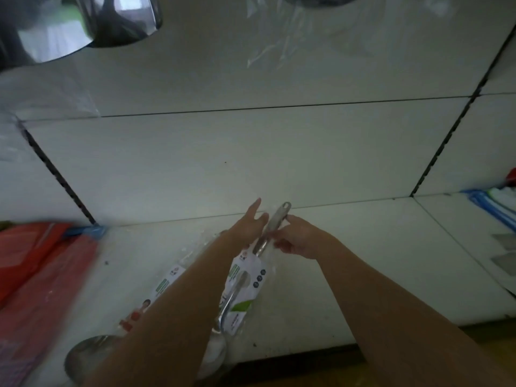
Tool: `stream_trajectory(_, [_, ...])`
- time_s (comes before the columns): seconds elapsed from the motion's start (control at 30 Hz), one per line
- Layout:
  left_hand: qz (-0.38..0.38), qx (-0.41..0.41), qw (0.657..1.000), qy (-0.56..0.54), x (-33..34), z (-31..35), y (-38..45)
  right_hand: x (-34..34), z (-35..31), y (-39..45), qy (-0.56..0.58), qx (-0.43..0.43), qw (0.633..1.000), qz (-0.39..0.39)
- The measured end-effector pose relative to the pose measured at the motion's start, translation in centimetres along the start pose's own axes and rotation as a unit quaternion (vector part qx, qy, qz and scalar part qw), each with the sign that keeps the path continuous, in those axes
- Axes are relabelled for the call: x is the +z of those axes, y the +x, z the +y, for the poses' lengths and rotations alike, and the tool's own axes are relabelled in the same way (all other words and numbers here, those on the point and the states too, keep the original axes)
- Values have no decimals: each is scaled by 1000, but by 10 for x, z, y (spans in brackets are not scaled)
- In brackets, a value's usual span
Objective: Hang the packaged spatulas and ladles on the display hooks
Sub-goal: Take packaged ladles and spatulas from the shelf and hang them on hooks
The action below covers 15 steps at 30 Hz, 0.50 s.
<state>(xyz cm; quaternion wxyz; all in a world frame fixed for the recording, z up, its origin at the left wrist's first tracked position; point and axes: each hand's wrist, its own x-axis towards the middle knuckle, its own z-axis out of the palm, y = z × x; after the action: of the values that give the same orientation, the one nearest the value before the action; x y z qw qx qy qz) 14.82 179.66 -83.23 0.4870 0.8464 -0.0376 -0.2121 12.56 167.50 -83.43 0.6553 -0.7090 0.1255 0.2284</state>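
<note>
Both hands are up over the white shelf [321,275], working the same thing: a shiny steel ladle in a clear plastic sleeve with a white-and-green card [245,277]. Its long axis runs diagonally, the handle end with the hanging hole pointing up and away just past the fingertips, the bowl end down low toward the person. The right hand [300,238] pinches the handle with curled fingers just below the hole. The left hand [250,224] sits against the other side, fingers straight and a bit spread. Under the left forearm lies a second packaged steel ladle [156,297], flat on the shelf, well below the fingers.
</note>
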Motion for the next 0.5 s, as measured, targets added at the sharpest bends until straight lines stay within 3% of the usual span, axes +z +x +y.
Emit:
stream_trajectory(0.2, [13, 54, 997, 55, 5, 19, -13, -8, -7, -6, -22, -23, 998, 56])
stream_trajectory(0.37, [27, 38, 999, 19, 14, 34, -13, -25, -19, -32, -70, -46, 990, 112])
stream_trajectory(0.5, [16, 74, 997, 14, 28, 62, -25, -48, -27, -65, -115, -64, 982, 137])
